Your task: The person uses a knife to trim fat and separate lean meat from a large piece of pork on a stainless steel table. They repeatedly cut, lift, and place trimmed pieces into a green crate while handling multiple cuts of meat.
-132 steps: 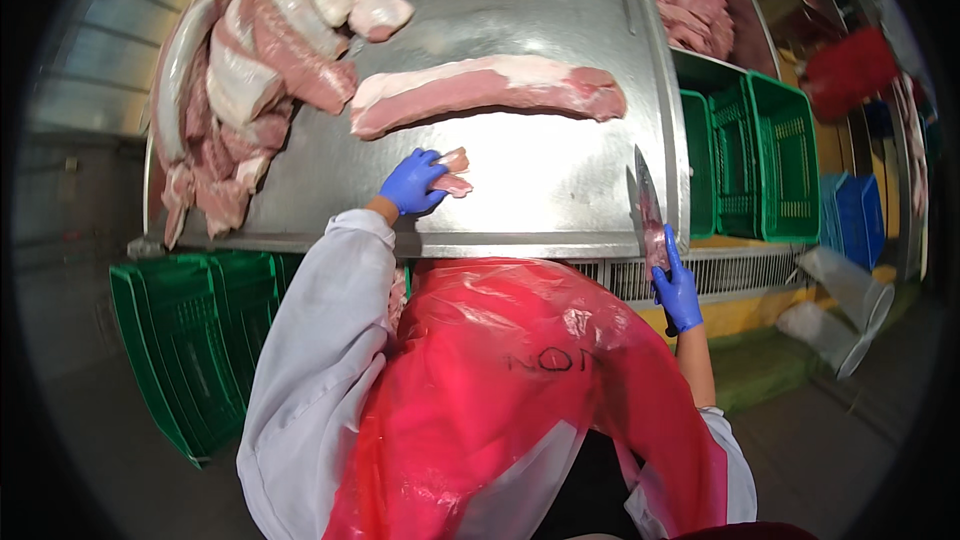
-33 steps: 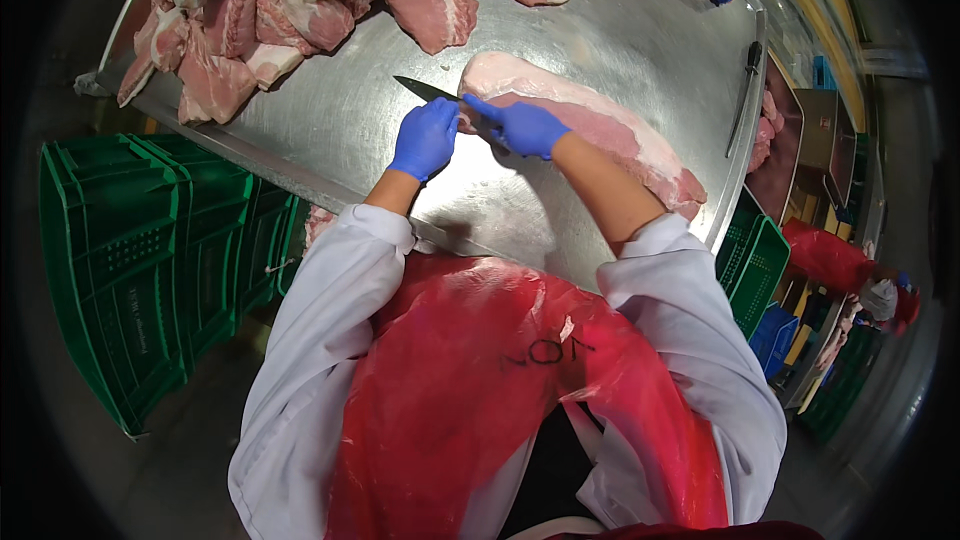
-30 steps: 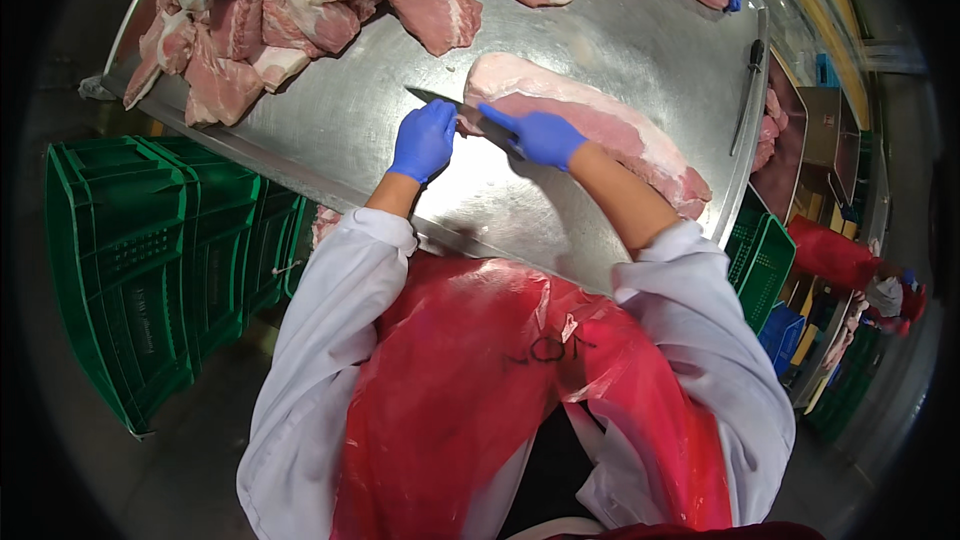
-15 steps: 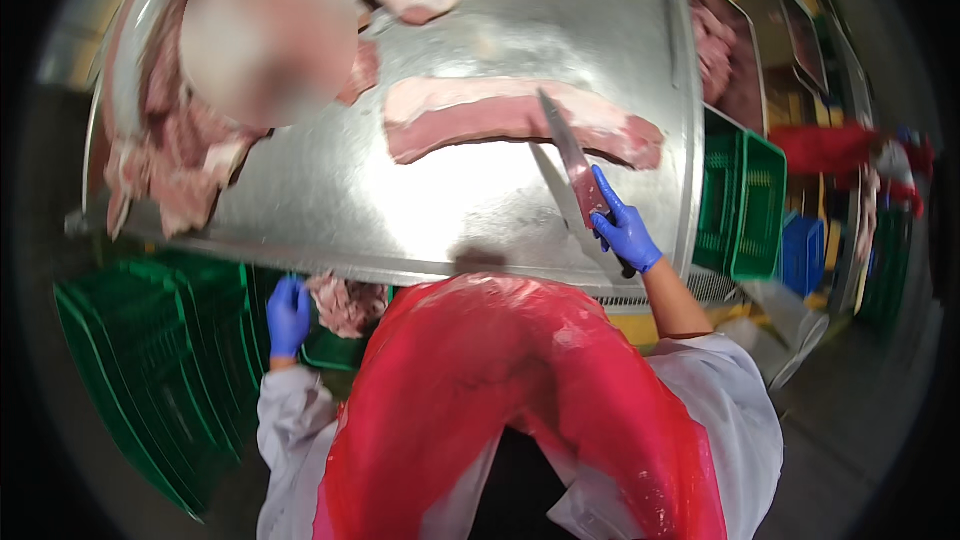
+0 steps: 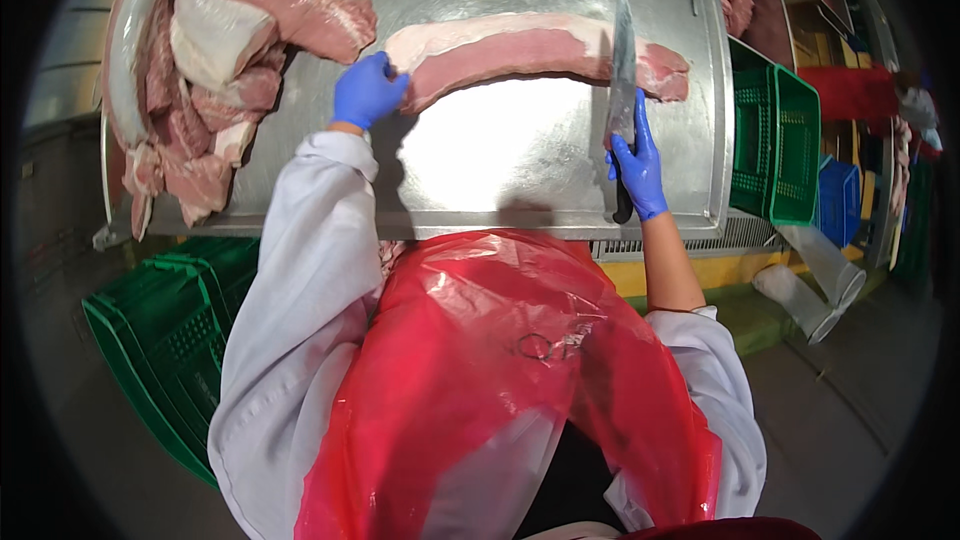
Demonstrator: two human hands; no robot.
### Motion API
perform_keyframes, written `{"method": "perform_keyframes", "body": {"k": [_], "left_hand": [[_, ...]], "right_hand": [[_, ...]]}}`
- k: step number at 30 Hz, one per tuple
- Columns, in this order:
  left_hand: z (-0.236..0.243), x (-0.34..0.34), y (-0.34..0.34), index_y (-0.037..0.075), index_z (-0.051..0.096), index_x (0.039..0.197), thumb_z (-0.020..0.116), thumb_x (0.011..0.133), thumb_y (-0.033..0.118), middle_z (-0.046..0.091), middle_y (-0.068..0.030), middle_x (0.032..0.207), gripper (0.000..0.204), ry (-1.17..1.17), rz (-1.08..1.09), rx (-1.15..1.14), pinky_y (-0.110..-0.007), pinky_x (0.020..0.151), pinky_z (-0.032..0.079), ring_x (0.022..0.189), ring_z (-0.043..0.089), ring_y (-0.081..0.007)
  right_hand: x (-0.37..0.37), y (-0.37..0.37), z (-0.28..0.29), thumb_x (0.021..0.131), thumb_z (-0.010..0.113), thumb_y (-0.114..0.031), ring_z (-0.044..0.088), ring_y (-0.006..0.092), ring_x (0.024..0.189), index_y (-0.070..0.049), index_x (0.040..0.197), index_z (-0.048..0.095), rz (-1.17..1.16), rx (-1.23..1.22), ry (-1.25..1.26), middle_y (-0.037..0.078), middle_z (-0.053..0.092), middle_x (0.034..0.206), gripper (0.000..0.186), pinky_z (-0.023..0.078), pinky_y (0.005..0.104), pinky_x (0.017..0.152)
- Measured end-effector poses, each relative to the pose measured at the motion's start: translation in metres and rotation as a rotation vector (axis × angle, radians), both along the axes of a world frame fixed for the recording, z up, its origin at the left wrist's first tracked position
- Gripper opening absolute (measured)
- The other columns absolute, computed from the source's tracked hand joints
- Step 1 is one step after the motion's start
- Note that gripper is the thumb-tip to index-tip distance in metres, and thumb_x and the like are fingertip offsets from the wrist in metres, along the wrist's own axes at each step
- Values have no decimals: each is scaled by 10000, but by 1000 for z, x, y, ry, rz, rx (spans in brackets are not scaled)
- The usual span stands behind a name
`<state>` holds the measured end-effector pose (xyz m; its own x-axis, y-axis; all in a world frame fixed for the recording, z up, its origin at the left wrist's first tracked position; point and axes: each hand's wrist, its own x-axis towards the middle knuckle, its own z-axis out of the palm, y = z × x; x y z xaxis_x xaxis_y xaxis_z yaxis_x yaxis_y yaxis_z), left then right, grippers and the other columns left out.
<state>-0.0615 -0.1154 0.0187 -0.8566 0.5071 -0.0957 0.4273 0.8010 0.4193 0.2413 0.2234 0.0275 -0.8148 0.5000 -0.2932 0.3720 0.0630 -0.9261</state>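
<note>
The left hand [image 5: 368,92] has been raised from beside the green crates [image 5: 165,330] to the left end of the meat strip [image 5: 500,52], and the knife [image 5: 622,70] has been shifted toward its right end. Beyond the red apron [image 5: 480,340], the knife's handle is grasped by the right hand [image 5: 640,165], its blade held over the strip, while the left fingers are curled, though whether meat is gripped cannot be told. The strip is laid across the steel table [image 5: 480,165], a meat pile [image 5: 225,40] being heaped to its left
</note>
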Motion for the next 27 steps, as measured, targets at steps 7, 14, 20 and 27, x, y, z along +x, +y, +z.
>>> {"method": "perform_keyframes", "body": {"k": [7, 14, 20, 27], "left_hand": [[-79, 119, -16, 37, 645, 787, 792, 878, 319, 669, -89, 680, 331, -204, 614, 504, -370, 605, 509, 577, 609, -204], [-63, 173, -62, 37, 628, 835, 708, 955, 99, 534, 58, 677, 157, -349, 692, 904, -232, 538, 382, 606, 446, -25], [-55, 201, -122, 47, 621, 863, 707, 964, 103, 529, 74, 720, 145, -151, 805, 977, -223, 549, 364, 634, 426, -23], [-71, 230, -151, 65, 613, 910, 697, 984, 108, 518, 76, 747, 119, -128, 910, 1036, -203, 567, 352, 645, 420, -24]], "right_hand": [[-110, -39, 18, 968, 614, -129, 699, 257, 701, -400, 1627, 278, 614, 502, -12, 139, 741, 956, 788, 573, 395, 691], [-219, -82, 6, 1009, 508, -232, 695, 322, 691, -496, 1572, 338, 1387, 1212, 213, 86, 724, 833, 644, 560, 422, 621], [-247, -59, 70, 1072, 447, -313, 697, 318, 675, -495, 1575, 327, 1598, 1426, 98, 146, 710, 907, 549, 552, 435, 603], [-262, -47, 76, 1000, 507, -189, 664, 342, 587, -468, 1615, 252, 1656, 1571, 194, 175, 682, 843, 722, 534, 435, 533]]}}
